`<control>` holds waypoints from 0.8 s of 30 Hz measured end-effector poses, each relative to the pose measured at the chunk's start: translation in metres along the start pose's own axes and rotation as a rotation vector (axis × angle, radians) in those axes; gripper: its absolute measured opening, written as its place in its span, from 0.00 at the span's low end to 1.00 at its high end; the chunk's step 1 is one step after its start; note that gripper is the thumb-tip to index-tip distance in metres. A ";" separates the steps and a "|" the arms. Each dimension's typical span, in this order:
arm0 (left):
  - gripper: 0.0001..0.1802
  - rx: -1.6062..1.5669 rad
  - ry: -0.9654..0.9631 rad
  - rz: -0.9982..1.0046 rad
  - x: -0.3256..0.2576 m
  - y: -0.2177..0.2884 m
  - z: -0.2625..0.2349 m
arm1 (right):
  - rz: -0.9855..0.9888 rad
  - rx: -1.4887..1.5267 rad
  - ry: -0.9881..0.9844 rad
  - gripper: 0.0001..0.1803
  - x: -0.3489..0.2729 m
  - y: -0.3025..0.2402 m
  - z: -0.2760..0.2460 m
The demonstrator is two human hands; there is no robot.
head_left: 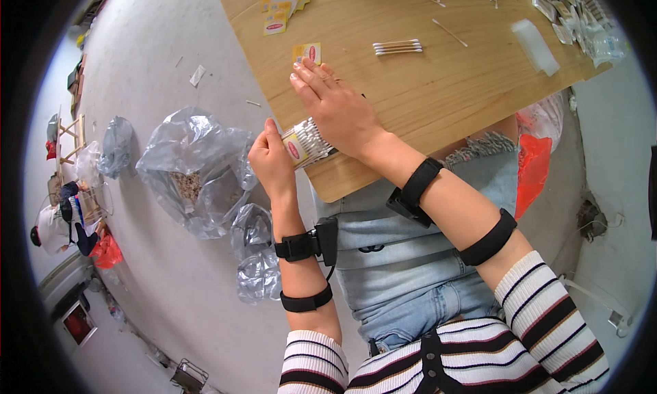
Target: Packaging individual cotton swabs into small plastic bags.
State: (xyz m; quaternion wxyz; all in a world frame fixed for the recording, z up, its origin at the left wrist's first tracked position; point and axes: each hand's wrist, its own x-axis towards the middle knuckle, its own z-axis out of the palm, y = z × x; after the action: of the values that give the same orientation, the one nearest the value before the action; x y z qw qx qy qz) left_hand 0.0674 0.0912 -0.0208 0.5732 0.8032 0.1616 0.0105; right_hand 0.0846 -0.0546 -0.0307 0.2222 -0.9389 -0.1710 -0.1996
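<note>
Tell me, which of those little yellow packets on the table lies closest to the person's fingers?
The single yellow packet lying alone just beyond the right hand, near its fingertips. The other yellow packets sit heaped farther off, at the table's far edge.

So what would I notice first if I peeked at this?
Probably the two hands at the near edge of the wooden table: the left hand pinches a bundle of cotton swabs in a paper band, and the right hand lies flat over it. Crumpled clear plastic bags sit on the floor to the left.
</note>
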 end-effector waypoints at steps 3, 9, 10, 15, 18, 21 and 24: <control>0.25 0.022 0.018 0.038 -0.002 0.006 0.000 | -0.004 0.021 0.003 0.24 0.000 -0.001 0.001; 0.25 0.107 0.004 0.030 -0.005 0.014 -0.001 | 0.044 0.160 0.047 0.23 0.002 -0.008 0.006; 0.26 0.148 0.031 0.058 -0.005 0.015 -0.001 | 0.043 0.162 0.045 0.23 0.003 -0.013 0.007; 0.27 0.446 0.078 0.092 -0.006 0.021 0.007 | 0.301 0.717 0.184 0.20 0.013 -0.049 0.016; 0.28 0.370 0.089 0.088 -0.006 0.020 0.006 | 0.435 1.018 0.130 0.20 0.016 -0.047 0.011; 0.25 0.400 0.030 0.087 -0.005 0.016 -0.005 | 0.625 1.303 0.123 0.25 0.019 -0.036 0.001; 0.21 0.309 -0.131 0.055 -0.006 0.008 -0.023 | 0.707 1.508 0.269 0.30 0.013 -0.028 0.001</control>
State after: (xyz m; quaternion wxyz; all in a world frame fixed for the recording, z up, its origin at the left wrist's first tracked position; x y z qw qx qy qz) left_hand 0.0595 0.1080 -0.0047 0.4516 0.8850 0.1017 -0.0512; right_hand 0.0845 -0.0276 -0.0161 0.8575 -0.5057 0.0733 -0.0610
